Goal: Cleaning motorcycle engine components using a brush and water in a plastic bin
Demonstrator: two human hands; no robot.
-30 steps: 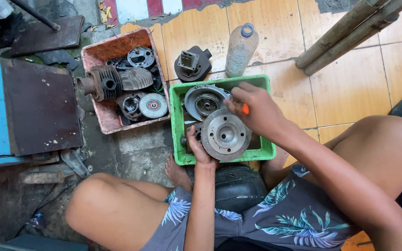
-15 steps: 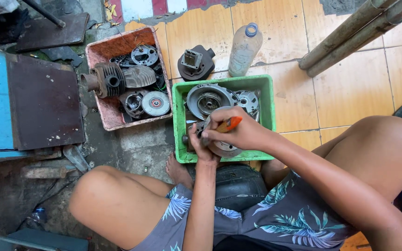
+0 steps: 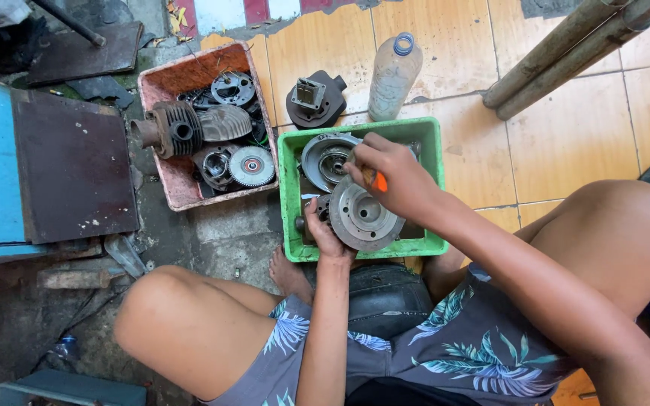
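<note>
orange-handled tool (image 3: 378, 181) tip perhaps behind fingers (image 3: 362, 159)

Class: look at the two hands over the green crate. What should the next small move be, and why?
Probably draw the orange-handled tool across the round metal part. The left hand props that part tilted at its lower left edge over the green crate, face up, and the right hand has the tool right at its upper rim.

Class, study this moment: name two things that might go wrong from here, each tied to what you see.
1. The left hand props the round metal disc tilted on the green crate edge; it might slip onto the bare foot below.
2. The right hand presses an orange-handled tool near the left fingers; a slip may jab them.
</note>
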